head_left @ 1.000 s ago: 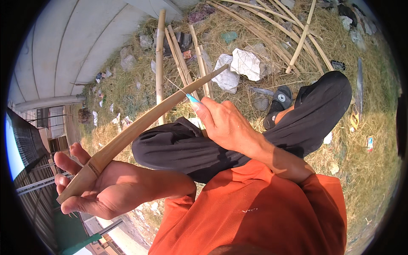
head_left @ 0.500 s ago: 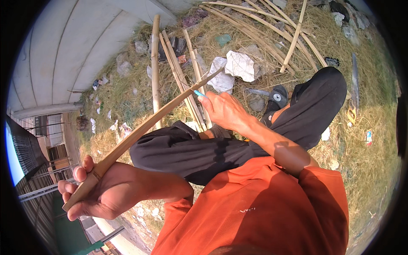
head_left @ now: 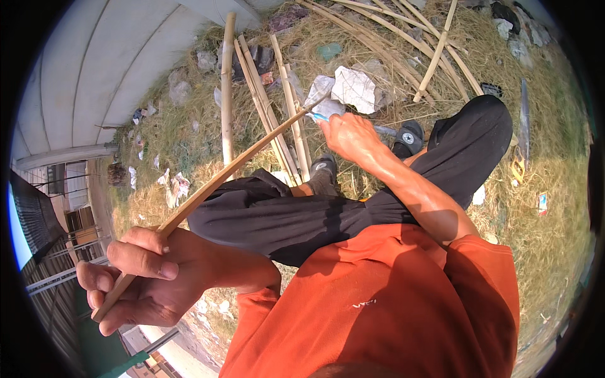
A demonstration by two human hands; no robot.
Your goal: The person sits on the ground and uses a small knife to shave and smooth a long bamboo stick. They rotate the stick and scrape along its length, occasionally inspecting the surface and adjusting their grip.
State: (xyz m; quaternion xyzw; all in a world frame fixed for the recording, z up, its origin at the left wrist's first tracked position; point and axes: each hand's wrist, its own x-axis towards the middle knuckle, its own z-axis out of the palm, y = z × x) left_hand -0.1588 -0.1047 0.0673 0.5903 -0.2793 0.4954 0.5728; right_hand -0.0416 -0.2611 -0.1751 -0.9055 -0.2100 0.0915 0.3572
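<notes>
Left hand (head_left: 148,277) clenched round near end of long pale split-bamboo strip (head_left: 220,176), steadying it | right hand (head_left: 350,135) grips blue-handled knife (head_left: 321,116) at strip's far end, above crossed black-trousered legs (head_left: 302,214).

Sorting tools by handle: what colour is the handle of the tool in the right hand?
Light blue handle, peeking out of the right hand, seen in the head view.

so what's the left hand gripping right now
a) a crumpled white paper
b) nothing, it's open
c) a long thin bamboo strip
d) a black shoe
c: the left hand is closed around the near end of the long thin bamboo strip, which runs up to the right hand holding a blue-handled tool.
</notes>
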